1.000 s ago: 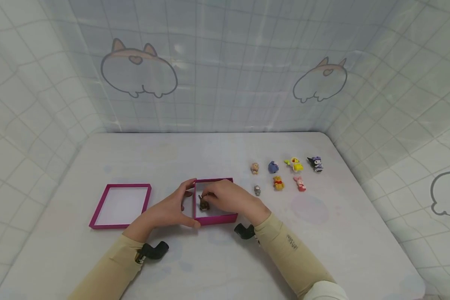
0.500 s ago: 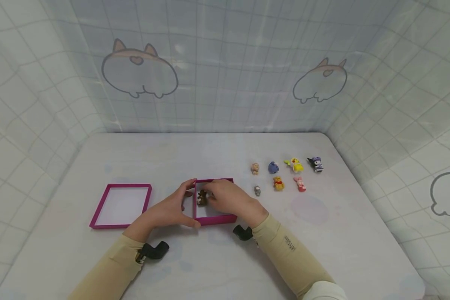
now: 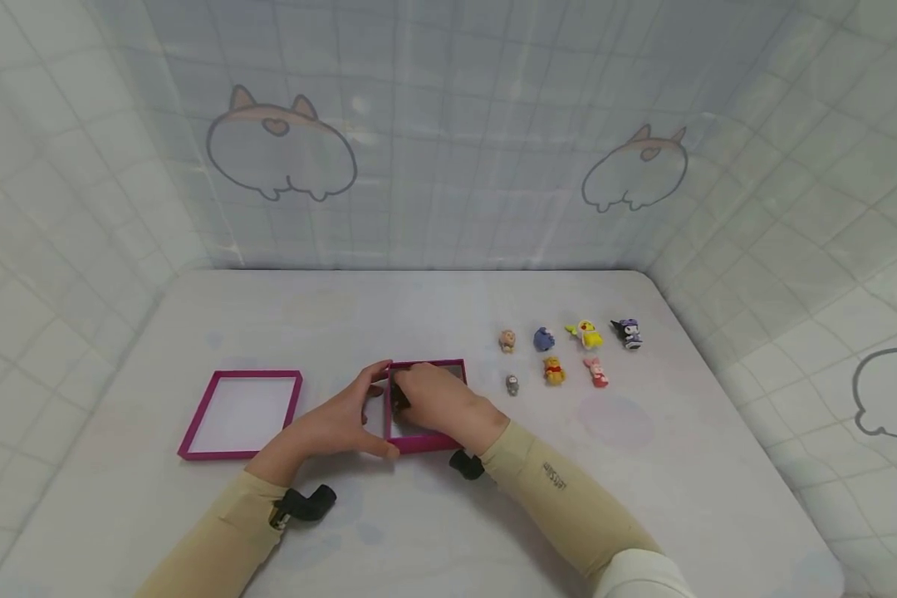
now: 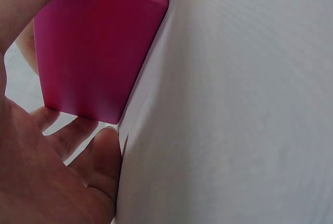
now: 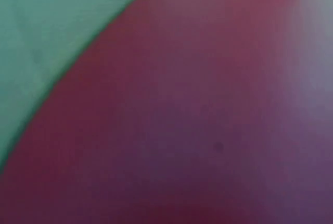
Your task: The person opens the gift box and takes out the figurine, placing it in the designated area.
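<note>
Risk: right hand (image 3: 437, 399), pinching brown figurine (image 3: 401, 399) inside magenta box (image 3: 448, 366), could tip it; left hand (image 3: 344, 419) grips the box's wall.

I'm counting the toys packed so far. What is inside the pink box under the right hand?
Inside the pink box, one small dark brown figure shows at the right hand fingertips. The hand covers most of the box floor, so anything else there is hidden.

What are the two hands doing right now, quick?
Left hand: fingers curled round the left side of the pink box, holding it.
Right hand: inside the box, pinching a small brown figure.
</note>
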{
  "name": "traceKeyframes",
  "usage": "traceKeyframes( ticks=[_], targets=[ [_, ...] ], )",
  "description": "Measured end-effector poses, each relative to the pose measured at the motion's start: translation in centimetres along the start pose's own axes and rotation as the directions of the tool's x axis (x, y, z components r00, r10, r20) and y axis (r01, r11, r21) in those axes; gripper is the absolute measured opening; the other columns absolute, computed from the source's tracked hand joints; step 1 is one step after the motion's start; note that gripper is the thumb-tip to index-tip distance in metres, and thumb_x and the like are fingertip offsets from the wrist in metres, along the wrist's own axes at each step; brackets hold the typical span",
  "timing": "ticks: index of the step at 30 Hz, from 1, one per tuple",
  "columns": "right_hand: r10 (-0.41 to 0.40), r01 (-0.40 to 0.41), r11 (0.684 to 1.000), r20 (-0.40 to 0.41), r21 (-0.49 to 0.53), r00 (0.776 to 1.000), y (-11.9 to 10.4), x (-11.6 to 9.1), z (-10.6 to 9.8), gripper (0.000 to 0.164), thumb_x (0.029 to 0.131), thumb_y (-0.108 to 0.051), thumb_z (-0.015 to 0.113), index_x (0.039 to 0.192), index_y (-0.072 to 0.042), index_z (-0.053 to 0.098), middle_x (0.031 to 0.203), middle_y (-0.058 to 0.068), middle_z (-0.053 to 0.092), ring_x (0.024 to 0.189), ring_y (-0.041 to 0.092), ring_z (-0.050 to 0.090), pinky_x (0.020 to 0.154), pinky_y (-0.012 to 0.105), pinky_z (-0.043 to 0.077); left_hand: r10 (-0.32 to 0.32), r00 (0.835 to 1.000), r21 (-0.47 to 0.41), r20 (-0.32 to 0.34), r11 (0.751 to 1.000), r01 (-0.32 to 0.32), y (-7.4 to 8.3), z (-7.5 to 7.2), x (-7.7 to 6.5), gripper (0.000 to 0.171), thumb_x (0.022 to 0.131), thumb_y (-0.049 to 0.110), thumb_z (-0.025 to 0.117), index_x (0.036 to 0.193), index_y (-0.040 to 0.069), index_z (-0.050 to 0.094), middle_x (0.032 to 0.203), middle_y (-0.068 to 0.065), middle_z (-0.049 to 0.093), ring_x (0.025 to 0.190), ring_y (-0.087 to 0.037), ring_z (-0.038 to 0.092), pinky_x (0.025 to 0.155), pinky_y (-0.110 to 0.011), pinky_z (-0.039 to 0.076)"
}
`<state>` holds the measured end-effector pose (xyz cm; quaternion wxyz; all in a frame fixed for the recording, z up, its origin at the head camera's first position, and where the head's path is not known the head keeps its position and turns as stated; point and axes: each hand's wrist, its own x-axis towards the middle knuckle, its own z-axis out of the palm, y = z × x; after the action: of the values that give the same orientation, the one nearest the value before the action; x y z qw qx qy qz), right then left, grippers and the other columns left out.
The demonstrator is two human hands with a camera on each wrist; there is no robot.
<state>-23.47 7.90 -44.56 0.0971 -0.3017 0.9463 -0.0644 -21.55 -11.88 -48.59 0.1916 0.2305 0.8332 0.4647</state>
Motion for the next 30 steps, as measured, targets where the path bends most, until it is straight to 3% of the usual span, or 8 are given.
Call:
traceKeyframes(
  ticks=[5, 10, 17, 22, 25, 30],
  targets=[
    [0.028, -0.029, 0.992, 0.004, 0.122, 1.000, 0.8, -0.6, -0.2, 0.029, 0.084, -0.015, 0.076, 0.111, -0.012, 0.064, 0.091, -0.005, 0.063, 0.080, 0.010, 0.058, 0.073, 0.023, 0.050, -0.005, 1.000, 0.008, 0.002, 1.000, 0.005, 0.1, 0.1, 0.0, 0.126, 0.062, 0.048, 0.092, 0.156, 0.026, 0.010, 0.158, -0.003, 0.023, 0.138, -0.026, 0.034, 0.100, -0.048, 0.046],
    [-0.036, 0.053, 0.967, -0.073, 0.251, 0.997, 2.0, -1.7, -0.9, 0.041, 0.081, -0.016, 0.079, 0.117, -0.014, 0.061, 0.102, -0.008, 0.063, 0.090, 0.007, 0.058, 0.081, 0.024, 0.050, -0.010, 1.000, 0.012, 0.000, 1.000, 0.010, 0.2, 0.0, 0.1, 0.126, 0.062, 0.049, 0.092, 0.156, 0.026, 0.010, 0.158, -0.004, 0.023, 0.139, -0.026, 0.034, 0.100, -0.049, 0.046],
    [-0.102, 0.167, 0.840, -0.153, 0.516, 0.983, 3.4, -3.0, -1.4, 0.044, 0.080, -0.014, 0.081, 0.119, -0.014, 0.058, 0.100, -0.009, 0.063, 0.083, 0.002, 0.064, 0.075, 0.019, 0.054, -0.040, 0.999, 0.011, 0.004, 0.999, 0.040, 0.1, 0.0, 0.2, 0.127, 0.061, 0.049, 0.092, 0.155, 0.027, 0.010, 0.158, -0.004, 0.023, 0.139, -0.027, 0.034, 0.100, -0.048, 0.046],
    [-0.101, 0.169, 0.784, -0.146, 0.598, 0.984, 4.0, -3.4, -1.4, 0.048, 0.082, -0.015, 0.082, 0.125, -0.007, 0.062, 0.104, -0.005, 0.064, 0.087, 0.002, 0.066, 0.077, 0.019, 0.054, -0.063, 0.998, 0.017, 0.004, 0.998, 0.062, 0.2, 0.0, 0.2, 0.127, 0.060, 0.050, 0.092, 0.155, 0.028, 0.011, 0.157, -0.004, 0.024, 0.138, -0.026, 0.034, 0.100, -0.047, 0.046],
    [-0.102, 0.181, 0.773, -0.162, 0.608, 0.981, 4.4, -3.8, -1.4, 0.047, 0.082, -0.017, 0.083, 0.125, -0.010, 0.063, 0.106, -0.006, 0.065, 0.091, 0.003, 0.065, 0.080, 0.020, 0.054, -0.068, 0.998, 0.022, 0.003, 0.997, 0.068, 0.2, -0.1, 0.2, 0.128, 0.059, 0.051, 0.092, 0.155, 0.029, 0.010, 0.157, -0.003, 0.024, 0.138, -0.024, 0.035, 0.099, -0.045, 0.047],
    [-0.097, 0.207, 0.793, -0.217, 0.573, 0.971, 5.3, -4.4, -1.6, 0.048, 0.085, -0.021, 0.080, 0.130, -0.019, 0.062, 0.112, -0.011, 0.065, 0.097, 0.004, 0.063, 0.084, 0.022, 0.053, -0.069, 0.998, 0.029, 0.003, 0.997, 0.069, 0.0, -0.1, 0.2, 0.130, 0.058, 0.053, 0.092, 0.155, 0.030, 0.010, 0.157, -0.002, 0.025, 0.137, -0.023, 0.036, 0.098, -0.044, 0.048]
  ],
)
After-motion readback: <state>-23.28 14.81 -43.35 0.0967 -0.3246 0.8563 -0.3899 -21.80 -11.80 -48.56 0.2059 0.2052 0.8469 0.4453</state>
